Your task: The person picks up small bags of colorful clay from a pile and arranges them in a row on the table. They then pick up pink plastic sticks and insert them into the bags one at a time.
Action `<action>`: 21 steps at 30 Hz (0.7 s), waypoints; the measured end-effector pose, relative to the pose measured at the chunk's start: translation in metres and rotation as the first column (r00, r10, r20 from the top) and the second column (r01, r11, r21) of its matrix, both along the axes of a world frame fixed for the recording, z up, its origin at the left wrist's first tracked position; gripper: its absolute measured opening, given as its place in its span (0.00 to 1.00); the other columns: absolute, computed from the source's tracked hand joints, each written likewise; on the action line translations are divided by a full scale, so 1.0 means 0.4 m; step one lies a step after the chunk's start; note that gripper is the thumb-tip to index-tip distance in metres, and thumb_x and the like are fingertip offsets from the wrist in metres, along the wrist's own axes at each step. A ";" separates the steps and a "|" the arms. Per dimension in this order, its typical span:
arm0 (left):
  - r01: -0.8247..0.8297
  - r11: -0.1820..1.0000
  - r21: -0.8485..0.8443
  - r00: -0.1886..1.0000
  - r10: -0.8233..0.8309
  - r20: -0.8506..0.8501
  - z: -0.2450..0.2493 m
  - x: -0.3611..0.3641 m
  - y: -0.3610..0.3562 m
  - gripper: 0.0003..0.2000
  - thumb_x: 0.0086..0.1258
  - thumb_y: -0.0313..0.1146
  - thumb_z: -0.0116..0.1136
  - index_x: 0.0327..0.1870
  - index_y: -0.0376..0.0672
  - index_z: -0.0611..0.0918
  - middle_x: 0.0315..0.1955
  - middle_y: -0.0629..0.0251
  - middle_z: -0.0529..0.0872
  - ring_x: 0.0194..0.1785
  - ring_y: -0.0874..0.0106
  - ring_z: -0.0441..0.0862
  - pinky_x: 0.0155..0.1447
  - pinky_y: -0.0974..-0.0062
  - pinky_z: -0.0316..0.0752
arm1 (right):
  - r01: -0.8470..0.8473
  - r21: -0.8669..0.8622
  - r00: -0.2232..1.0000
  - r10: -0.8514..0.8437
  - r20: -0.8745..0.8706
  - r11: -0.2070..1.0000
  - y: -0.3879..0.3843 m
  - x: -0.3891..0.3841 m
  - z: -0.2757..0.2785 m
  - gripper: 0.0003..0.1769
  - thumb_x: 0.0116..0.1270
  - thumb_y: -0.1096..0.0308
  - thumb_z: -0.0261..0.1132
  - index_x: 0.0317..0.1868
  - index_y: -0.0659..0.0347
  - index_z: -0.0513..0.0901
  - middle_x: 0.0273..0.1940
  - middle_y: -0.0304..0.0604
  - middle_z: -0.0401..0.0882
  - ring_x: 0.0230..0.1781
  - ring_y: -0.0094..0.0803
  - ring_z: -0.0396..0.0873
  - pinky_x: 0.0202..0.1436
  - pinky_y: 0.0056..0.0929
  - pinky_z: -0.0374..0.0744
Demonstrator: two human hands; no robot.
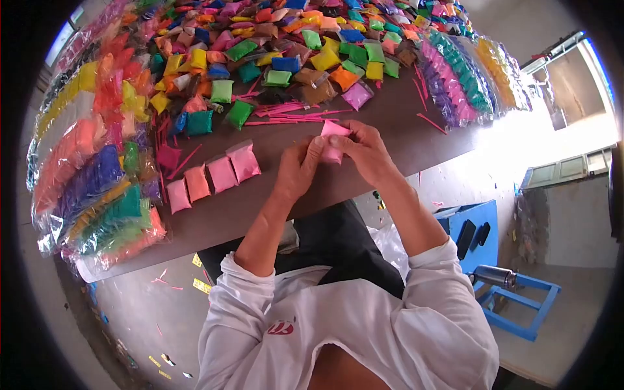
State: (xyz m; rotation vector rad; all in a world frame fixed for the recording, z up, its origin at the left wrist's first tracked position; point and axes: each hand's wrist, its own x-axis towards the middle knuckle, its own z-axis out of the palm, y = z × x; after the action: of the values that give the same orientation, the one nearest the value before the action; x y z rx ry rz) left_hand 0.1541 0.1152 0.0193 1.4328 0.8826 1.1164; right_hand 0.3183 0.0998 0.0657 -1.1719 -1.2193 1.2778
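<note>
A small pink packet [333,142], soft-looking and in clear film, is held up over the front of the table between my two hands. My left hand [300,166] pinches its left side, thumb on top. From the right, my right hand [369,151] closes on the same packet, its thumb pressed on the upper face. To the left of my hands, several packets lie in a short row: a pink packet [244,162], another pink packet [222,174], a salmon packet [197,182] and a light pink packet [179,195]. The fingers under the held packet are partly hidden.
A large heap of multicoloured packets [279,62] covers the back of the brown table [286,143]. Pink sticks [286,119] lie before it. Bagged strips of packets [97,175] are stacked left, more bagged strips [461,78] right. A blue stool [526,312] stands on the floor with a metal flask [495,276].
</note>
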 end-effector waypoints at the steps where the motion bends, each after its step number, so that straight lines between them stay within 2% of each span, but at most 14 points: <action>1: 0.023 1.000 -0.010 1.000 -0.023 -0.009 0.003 -0.004 -0.002 0.20 0.79 0.45 0.48 0.39 0.33 0.80 0.24 0.62 0.79 0.31 0.76 0.71 0.36 0.72 0.69 | 0.021 0.022 1.000 -0.021 0.003 1.000 0.003 0.000 -0.007 0.13 0.67 0.66 0.67 0.47 0.67 0.81 0.34 0.33 0.80 0.34 0.16 0.74 0.35 0.19 0.73; 3: 0.069 0.997 -0.029 0.997 -0.070 -0.028 0.022 -0.014 -0.006 0.21 0.78 0.46 0.49 0.39 0.33 0.80 0.25 0.65 0.79 0.31 0.78 0.70 0.35 0.74 0.69 | 0.066 0.068 0.998 -0.067 0.006 0.995 0.006 0.000 -0.023 0.14 0.67 0.66 0.67 0.47 0.67 0.82 0.34 0.34 0.80 0.34 0.16 0.74 0.35 0.19 0.73; 6: 0.052 0.998 -0.045 0.992 -0.057 -0.115 0.041 -0.006 -0.013 0.20 0.78 0.46 0.50 0.37 0.33 0.80 0.24 0.68 0.77 0.30 0.80 0.69 0.35 0.76 0.68 | 0.130 0.074 0.991 -0.126 -0.052 0.989 -0.008 -0.012 -0.017 0.14 0.67 0.65 0.67 0.47 0.66 0.82 0.34 0.34 0.80 0.33 0.15 0.74 0.35 0.18 0.72; 9: 0.049 0.998 0.041 0.994 -0.045 -0.097 0.021 -0.004 -0.009 0.21 0.78 0.46 0.48 0.36 0.34 0.79 0.22 0.68 0.75 0.29 0.79 0.69 0.34 0.75 0.67 | 0.186 -0.016 0.982 -0.185 0.034 0.982 -0.009 0.003 -0.031 0.15 0.68 0.63 0.67 0.47 0.65 0.82 0.34 0.33 0.80 0.32 0.15 0.73 0.35 0.17 0.71; 12: 0.073 0.994 0.086 0.986 -0.059 -0.158 0.018 -0.011 -0.003 0.22 0.79 0.47 0.47 0.34 0.35 0.79 0.21 0.67 0.75 0.29 0.78 0.69 0.34 0.74 0.67 | 0.189 -0.100 0.980 -0.195 -0.050 0.977 -0.012 0.016 -0.030 0.14 0.68 0.62 0.67 0.48 0.63 0.82 0.34 0.32 0.80 0.31 0.16 0.73 0.34 0.16 0.71; 15: 0.086 0.996 0.030 0.986 -0.081 -0.145 -0.001 -0.018 0.009 0.22 0.79 0.48 0.46 0.34 0.37 0.79 0.26 0.71 0.76 0.33 0.79 0.70 0.38 0.77 0.67 | 0.098 -0.140 0.979 -0.121 -0.164 0.985 -0.015 0.019 -0.014 0.14 0.69 0.64 0.66 0.49 0.63 0.81 0.37 0.32 0.81 0.31 0.18 0.75 0.36 0.18 0.73; 18: 0.081 0.997 0.005 0.992 -0.080 -0.099 0.000 -0.016 0.009 0.22 0.79 0.49 0.45 0.34 0.37 0.79 0.25 0.72 0.76 0.33 0.80 0.70 0.38 0.78 0.67 | -0.065 -0.175 0.962 0.015 -0.272 0.982 -0.017 0.032 -0.014 0.13 0.69 0.65 0.65 0.50 0.63 0.80 0.40 0.35 0.82 0.33 0.20 0.78 0.39 0.19 0.77; 21: 0.038 0.998 -0.040 0.999 -0.037 0.029 0.020 -0.006 -0.001 0.23 0.79 0.48 0.47 0.32 0.35 0.78 0.22 0.70 0.75 0.29 0.78 0.71 0.33 0.74 0.67 | -0.030 -0.162 0.981 -0.002 -0.193 0.986 -0.015 0.031 -0.022 0.13 0.68 0.68 0.65 0.50 0.64 0.80 0.42 0.38 0.82 0.36 0.23 0.80 0.40 0.22 0.80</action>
State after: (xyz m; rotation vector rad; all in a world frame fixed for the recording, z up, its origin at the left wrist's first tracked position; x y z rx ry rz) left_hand 0.1517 0.1149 0.0275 1.3918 0.8505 1.0829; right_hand 0.3309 0.0938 0.0570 -1.1275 -0.9967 1.4893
